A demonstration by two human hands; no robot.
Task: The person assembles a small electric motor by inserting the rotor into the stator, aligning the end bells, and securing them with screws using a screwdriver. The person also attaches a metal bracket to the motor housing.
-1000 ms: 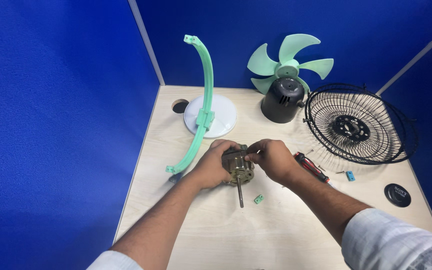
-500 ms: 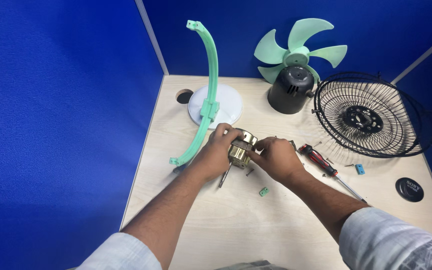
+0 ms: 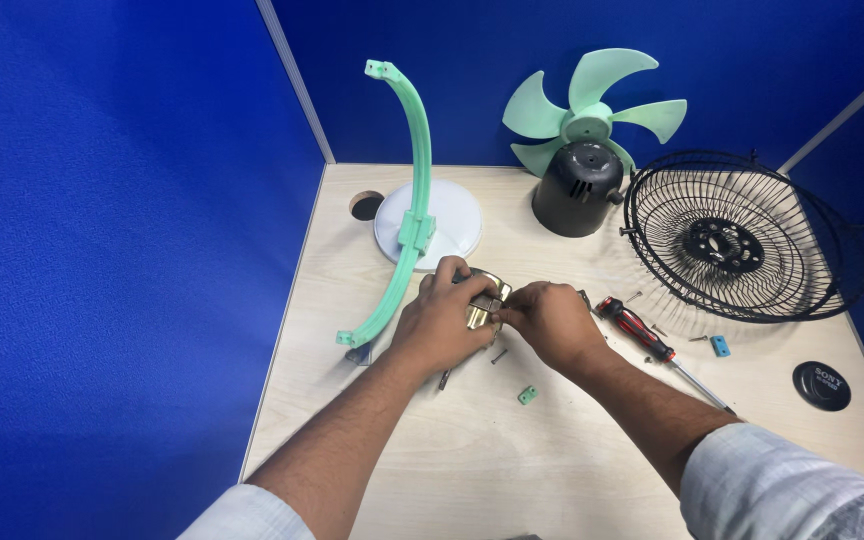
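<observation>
Far left on the desk point(image 3: 552, 460), a green curved arm point(image 3: 414, 190) is rising from a white round base point(image 3: 452, 215). Near centre, left hand point(image 3: 442, 322) is clenching round a brass-coloured motor point(image 3: 480, 306), w/ right hand point(image 3: 550, 322) pinching at its right side, fingertips touching it. Just right, a red-black screwdriver point(image 3: 640, 333) is lying flat. Far right: green fan blade point(image 3: 592, 110), black housing point(image 3: 578, 188), wire guard point(image 3: 737, 238).

Small brass-coloured fan motor point(image 3: 480, 308), mostly hidden, near the middle of the pale wooden desk point(image 3: 552, 460).
</observation>
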